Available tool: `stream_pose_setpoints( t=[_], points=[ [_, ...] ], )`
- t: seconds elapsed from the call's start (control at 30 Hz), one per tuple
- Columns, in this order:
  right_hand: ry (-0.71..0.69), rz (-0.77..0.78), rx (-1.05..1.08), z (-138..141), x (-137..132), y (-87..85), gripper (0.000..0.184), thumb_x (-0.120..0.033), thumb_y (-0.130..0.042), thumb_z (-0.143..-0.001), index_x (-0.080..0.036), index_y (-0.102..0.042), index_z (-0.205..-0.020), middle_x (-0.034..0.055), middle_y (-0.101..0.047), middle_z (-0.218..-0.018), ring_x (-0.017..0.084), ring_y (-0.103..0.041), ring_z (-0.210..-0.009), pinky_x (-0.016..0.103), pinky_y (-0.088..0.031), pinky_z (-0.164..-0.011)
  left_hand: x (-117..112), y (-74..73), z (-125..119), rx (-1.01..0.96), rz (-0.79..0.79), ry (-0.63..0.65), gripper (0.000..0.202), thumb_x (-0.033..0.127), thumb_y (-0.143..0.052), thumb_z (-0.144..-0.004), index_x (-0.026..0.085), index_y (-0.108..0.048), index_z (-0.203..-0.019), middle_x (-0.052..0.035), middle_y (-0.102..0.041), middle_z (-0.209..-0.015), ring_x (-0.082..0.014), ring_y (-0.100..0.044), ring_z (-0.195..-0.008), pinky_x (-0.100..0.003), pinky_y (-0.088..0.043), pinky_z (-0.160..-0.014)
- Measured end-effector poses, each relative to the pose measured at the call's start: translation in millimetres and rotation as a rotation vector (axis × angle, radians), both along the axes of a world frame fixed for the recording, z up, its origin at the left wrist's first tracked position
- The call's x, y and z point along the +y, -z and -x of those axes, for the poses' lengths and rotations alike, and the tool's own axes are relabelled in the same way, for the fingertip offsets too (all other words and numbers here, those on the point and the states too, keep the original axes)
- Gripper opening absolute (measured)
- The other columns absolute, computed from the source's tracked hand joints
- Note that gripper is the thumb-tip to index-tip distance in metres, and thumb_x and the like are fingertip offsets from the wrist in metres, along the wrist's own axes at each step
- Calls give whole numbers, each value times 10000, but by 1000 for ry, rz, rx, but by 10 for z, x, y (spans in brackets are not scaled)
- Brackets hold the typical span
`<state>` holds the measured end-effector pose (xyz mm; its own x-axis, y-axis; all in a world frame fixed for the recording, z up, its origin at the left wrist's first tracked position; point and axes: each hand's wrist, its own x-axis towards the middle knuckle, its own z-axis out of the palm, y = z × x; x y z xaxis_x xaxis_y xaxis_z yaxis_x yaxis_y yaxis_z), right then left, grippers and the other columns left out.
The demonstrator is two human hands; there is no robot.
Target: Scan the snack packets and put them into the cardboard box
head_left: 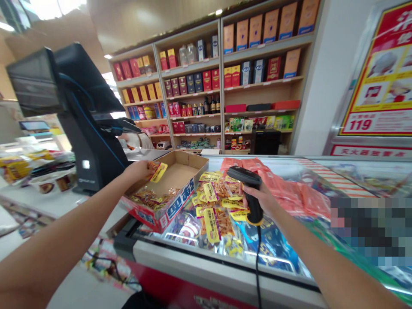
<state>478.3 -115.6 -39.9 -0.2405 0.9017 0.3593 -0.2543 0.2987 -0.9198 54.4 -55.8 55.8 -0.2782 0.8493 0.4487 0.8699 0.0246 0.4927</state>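
Note:
My left hand (140, 171) is closed on a snack packet (158, 172) with a yellow label, held over the near left part of an open cardboard box (198, 165). Several similar packets (148, 198) lie in the bottom of that box. In my right hand (262, 197) is a black barcode scanner (254, 201), its head tilted to the left and its cable hanging down the front. Beneath and left of the scanner, a pile of snack packets (212, 225) with yellow labels lies on the glass top of a freezer (180, 253).
Orange-pink plastic packs (283, 189) lie on the freezer behind and right of the scanner. A black point-of-sale terminal (86, 128) stands on the counter at left, beside bowl-shaped containers (53, 182). Shelves (189, 96) of boxed goods line the back wall.

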Motion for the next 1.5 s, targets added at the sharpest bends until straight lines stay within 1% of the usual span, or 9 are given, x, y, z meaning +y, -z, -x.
stream_pose_setpoints(
  t=[0.07, 0.13, 0.23, 0.37, 0.53, 0.67, 0.8, 1.03, 1.5],
  points=[
    [-6, 3, 4, 3, -8, -8, 327, -435, -768, -665, -149, -640, -760, 0, -638, -649, 127, -583, -368, 248, -462, -363, -77, -105, -309, -131, 82, 52, 169, 191, -743, -641, 143, -597, -709, 18, -537, -513, -169, -577, -562, -296, -471, -624],
    [-9, 2, 17, 2, -26, -19, 312, -420, -768, -674, -149, -640, -764, -1, -640, -656, 126, -590, -379, 245, -468, -373, -166, -146, -671, -346, 132, 208, 234, 233, -718, -673, 151, -611, -864, -10, -633, -636, -154, -578, -537, -272, -460, -547],
    [0, 0, 33, -4, -62, -42, 290, -403, -758, -693, -153, -638, -778, -2, -640, -659, 125, -598, -404, 245, -482, -399, -269, -74, -1189, -533, 121, 438, 329, 205, -764, -569, 159, -614, -858, -10, -648, -665, -148, -583, -538, -223, -422, -471],
    [-18, -6, 36, -11, -106, -74, 287, -408, -748, -701, -157, -637, -788, 3, -641, -666, 120, -588, -410, 250, -483, -412, -240, 191, -1709, -624, -52, 556, 262, 171, -745, -552, 150, -626, -785, 5, -634, -651, -130, -574, -566, -235, -450, -537],
    [3, -6, 51, 4, -150, -96, 286, -403, -759, -672, -164, -632, -768, 1, -635, -664, 115, -584, -416, 243, -471, -413, 3, 642, -2110, -563, -397, 460, 95, 238, -654, -714, 168, -645, -776, -6, -644, -725, -147, -594, -705, -278, -476, -708],
    [7, 6, 21, 6, -155, -102, 284, -407, -757, -664, -165, -623, -726, 1, -623, -634, 111, -574, -404, 232, -452, -403, 126, 989, -2225, -597, -570, 372, 93, 279, -609, -780, 191, -596, -807, -15, -637, -775, -158, -597, -751, -293, -479, -751],
    [-17, 55, 9, 20, -180, -105, 270, -407, -737, -676, -168, -619, -720, 12, -633, -651, 112, -570, -400, 235, -454, -397, 134, 1141, -2200, -567, -660, 405, 117, 269, -606, -787, 210, -512, -749, -29, -633, -835, -165, -610, -827, -308, -491, -805],
    [-42, 118, 0, 92, -245, -112, 281, -403, -738, -654, -155, -631, -727, 21, -645, -659, 120, -575, -391, 233, -457, -383, 126, 1147, -2165, -518, -715, 463, 182, 270, -583, -800, 221, -438, -702, -28, -622, -830, -160, -608, -811, -301, -496, -761],
    [-12, 93, -22, 80, -215, -96, 280, -423, -717, -668, -162, -621, -704, 14, -628, -614, 121, -561, -377, 235, -440, -380, 90, 1096, -2156, -531, -677, 403, 194, 227, -587, -797, 221, -424, -692, -26, -618, -829, -158, -606, -816, -291, -488, -758]
  ],
)
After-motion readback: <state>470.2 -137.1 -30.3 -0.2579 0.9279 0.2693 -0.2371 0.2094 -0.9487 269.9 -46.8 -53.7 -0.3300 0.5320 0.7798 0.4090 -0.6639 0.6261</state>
